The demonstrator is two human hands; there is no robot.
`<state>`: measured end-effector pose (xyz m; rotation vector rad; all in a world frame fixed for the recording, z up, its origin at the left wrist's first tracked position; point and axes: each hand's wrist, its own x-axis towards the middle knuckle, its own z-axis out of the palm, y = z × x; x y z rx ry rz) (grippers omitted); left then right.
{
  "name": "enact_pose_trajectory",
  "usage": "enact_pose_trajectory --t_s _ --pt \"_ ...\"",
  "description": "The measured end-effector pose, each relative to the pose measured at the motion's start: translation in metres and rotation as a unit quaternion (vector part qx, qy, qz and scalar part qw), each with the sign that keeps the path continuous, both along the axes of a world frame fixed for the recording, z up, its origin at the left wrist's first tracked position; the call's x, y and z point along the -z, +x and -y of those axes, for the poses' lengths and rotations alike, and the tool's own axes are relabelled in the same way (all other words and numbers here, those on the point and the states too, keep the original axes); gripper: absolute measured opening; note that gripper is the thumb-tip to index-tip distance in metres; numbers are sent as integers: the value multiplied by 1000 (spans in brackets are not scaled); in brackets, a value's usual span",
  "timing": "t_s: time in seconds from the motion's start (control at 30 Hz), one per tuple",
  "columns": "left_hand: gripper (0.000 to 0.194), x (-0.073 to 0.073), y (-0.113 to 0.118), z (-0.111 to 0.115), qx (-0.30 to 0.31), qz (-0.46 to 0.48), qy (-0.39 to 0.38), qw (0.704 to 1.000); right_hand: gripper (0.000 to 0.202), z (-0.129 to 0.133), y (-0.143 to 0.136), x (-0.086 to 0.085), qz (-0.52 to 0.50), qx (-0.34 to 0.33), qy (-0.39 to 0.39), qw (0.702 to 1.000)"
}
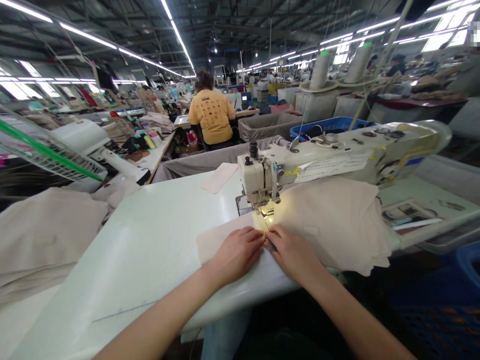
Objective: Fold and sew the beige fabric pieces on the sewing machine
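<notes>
A beige fabric piece (221,237) lies on the pale sewing table, its right end near the lit presser foot (267,212) of a white sewing machine (258,180). My left hand (240,252) lies over the near edge of this piece, fingers bent and fingertips pinched on the cloth just in front of the foot. Close beside it, my right hand (294,252) is closed around a small dark metal tool (270,244), mostly hidden by the fingers. The fingertips of both hands nearly meet. To the right, a stack of beige fabric pieces (337,220) lies under the machine arm.
Another beige piece (220,177) lies at the table's back edge. More fabric (48,240) is piled at left, near a fan (75,145). Thread cones (320,70) stand behind the machine. A person in a yellow shirt (212,115) sits ahead. A blue basket (446,300) is at lower right.
</notes>
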<state>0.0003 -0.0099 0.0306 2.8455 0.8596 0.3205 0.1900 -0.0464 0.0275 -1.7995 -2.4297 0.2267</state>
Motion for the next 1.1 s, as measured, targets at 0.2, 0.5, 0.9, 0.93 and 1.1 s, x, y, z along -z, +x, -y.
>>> enact_pose_trajectory --t_s 0.2,0.5,0.9,0.93,1.1 --pt "26 -4 0 -11 3 -2 10 1000 24 -9 -3 -1 2 6 14 1000" --pt "28 -1 -3 -38 -10 6 33 999 25 -21 -11 -8 18 19 2 1000" --pt "32 3 -8 -70 -10 23 39 999 24 -22 -12 -5 3 27 20 999" --pt "32 4 -9 -70 -10 26 39 999 24 -22 -12 -5 1 28 19 999" --pt "32 8 -9 -68 -24 32 42 998 24 -21 -12 -4 1 31 18 999"
